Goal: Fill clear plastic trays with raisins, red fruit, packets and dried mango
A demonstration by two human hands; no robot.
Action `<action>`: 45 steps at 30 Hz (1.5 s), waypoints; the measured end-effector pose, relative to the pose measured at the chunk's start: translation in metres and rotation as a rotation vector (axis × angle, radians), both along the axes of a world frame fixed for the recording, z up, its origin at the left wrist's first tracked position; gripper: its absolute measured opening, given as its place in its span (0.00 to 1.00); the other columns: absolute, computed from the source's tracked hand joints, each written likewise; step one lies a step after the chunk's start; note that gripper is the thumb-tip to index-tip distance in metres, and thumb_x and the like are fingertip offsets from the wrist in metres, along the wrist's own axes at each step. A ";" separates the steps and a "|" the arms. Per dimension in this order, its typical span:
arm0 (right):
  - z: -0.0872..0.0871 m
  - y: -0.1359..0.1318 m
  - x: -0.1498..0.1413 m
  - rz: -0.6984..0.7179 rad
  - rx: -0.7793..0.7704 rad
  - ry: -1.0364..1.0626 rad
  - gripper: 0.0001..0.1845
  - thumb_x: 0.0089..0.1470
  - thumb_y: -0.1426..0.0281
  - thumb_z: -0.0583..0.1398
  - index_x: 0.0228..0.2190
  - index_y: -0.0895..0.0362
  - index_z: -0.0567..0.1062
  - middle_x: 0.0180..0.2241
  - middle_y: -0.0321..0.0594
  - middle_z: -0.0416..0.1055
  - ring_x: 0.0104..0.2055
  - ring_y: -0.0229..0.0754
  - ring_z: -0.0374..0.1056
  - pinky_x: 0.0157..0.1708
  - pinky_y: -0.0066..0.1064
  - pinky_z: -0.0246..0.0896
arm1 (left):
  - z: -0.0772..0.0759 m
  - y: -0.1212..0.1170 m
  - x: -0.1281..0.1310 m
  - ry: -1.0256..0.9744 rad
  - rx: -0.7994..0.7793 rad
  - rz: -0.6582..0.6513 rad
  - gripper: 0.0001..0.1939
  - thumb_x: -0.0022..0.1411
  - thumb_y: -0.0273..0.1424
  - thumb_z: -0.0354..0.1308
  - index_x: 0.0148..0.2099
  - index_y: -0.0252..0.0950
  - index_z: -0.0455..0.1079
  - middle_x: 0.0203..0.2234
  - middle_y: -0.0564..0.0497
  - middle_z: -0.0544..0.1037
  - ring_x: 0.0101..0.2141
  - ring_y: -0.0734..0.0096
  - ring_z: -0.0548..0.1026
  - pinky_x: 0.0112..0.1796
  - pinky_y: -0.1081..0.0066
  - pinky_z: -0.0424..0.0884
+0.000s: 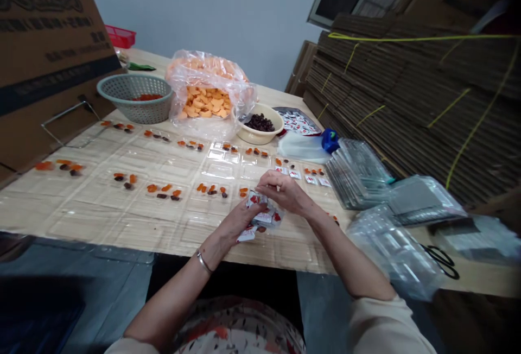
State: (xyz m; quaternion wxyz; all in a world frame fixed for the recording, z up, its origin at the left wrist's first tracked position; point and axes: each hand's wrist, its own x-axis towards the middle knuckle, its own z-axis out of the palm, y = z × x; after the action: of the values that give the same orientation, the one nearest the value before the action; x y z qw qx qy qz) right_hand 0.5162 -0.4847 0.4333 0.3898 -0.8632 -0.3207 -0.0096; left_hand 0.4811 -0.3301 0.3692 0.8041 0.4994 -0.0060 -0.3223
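Observation:
Several small white sachets with red print (264, 216) are bunched in my left hand (235, 222), its fingers wrapped round them. Just above the bunch, my right hand (287, 194) has thumb and fingers pinched together; whatever it grips is too small to make out. Both hands are over rows of clear plastic trays (220, 169) spread across the table. Orange dried pieces (166, 187) and dark dried fruits (161, 196) lie in many compartments. Beyond my right hand, flat white sachets (311, 179) sit in the trays at the right end of the far row.
Along the back stand a grey colander (136, 109), an open bag of orange slices (205, 102), a cream bowl (257, 136) of dark fruits and a pack of sachets (299, 121). Right are stacked clear trays (358, 175), black-handled scissors (442, 261) and flattened cardboard (391, 93).

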 end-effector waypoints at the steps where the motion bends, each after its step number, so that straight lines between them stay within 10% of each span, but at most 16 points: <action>1: 0.001 0.000 -0.001 -0.010 -0.013 0.019 0.15 0.61 0.61 0.59 0.28 0.57 0.75 0.30 0.39 0.69 0.31 0.39 0.64 0.32 0.31 0.61 | 0.000 0.002 0.000 -0.002 -0.005 0.005 0.19 0.51 0.42 0.65 0.38 0.34 0.68 0.28 0.50 0.76 0.24 0.74 0.71 0.24 0.74 0.65; 17: -0.008 -0.008 -0.002 -0.159 0.034 0.228 0.06 0.59 0.65 0.57 0.35 0.55 0.71 0.29 0.36 0.68 0.30 0.39 0.63 0.30 0.29 0.59 | 0.007 0.020 0.001 -0.033 -0.106 0.081 0.24 0.50 0.39 0.68 0.46 0.34 0.66 0.28 0.52 0.75 0.24 0.75 0.72 0.22 0.77 0.65; 24: -0.037 -0.046 0.089 -0.354 -0.116 -0.020 0.09 0.57 0.67 0.53 0.36 0.57 0.71 0.31 0.39 0.69 0.34 0.42 0.63 0.36 0.31 0.58 | 0.001 0.024 -0.004 -0.021 -0.112 0.053 0.28 0.55 0.38 0.65 0.56 0.36 0.66 0.29 0.52 0.74 0.25 0.75 0.73 0.22 0.78 0.65; 33: -0.072 -0.060 0.171 -0.241 -0.201 0.028 0.06 0.49 0.71 0.57 0.22 0.57 0.72 0.25 0.37 0.71 0.30 0.40 0.64 0.36 0.30 0.60 | 0.002 0.035 -0.009 0.013 -0.031 0.105 0.24 0.56 0.39 0.65 0.53 0.37 0.69 0.29 0.52 0.75 0.27 0.74 0.73 0.24 0.77 0.67; 39: -0.057 -0.056 0.156 -0.168 -0.164 0.024 0.08 0.52 0.67 0.59 0.28 0.58 0.77 0.32 0.41 0.76 0.37 0.43 0.69 0.42 0.33 0.63 | 0.009 0.035 -0.006 0.002 -0.048 0.115 0.25 0.54 0.37 0.65 0.54 0.39 0.68 0.29 0.52 0.75 0.26 0.73 0.73 0.23 0.77 0.68; 45: -0.012 -0.008 0.075 0.114 -0.076 0.113 0.16 0.58 0.59 0.60 0.42 0.55 0.79 0.39 0.40 0.76 0.40 0.42 0.70 0.41 0.34 0.64 | 0.008 0.028 0.002 -0.014 -0.088 0.121 0.25 0.52 0.37 0.66 0.52 0.37 0.68 0.30 0.51 0.75 0.25 0.75 0.72 0.23 0.76 0.67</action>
State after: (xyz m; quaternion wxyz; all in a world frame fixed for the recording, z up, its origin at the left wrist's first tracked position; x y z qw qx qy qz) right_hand 0.5914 -0.4926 0.4216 0.3739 -0.8570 -0.3470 0.0734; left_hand 0.4835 -0.3021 0.3768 0.8432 0.4654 0.0046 -0.2691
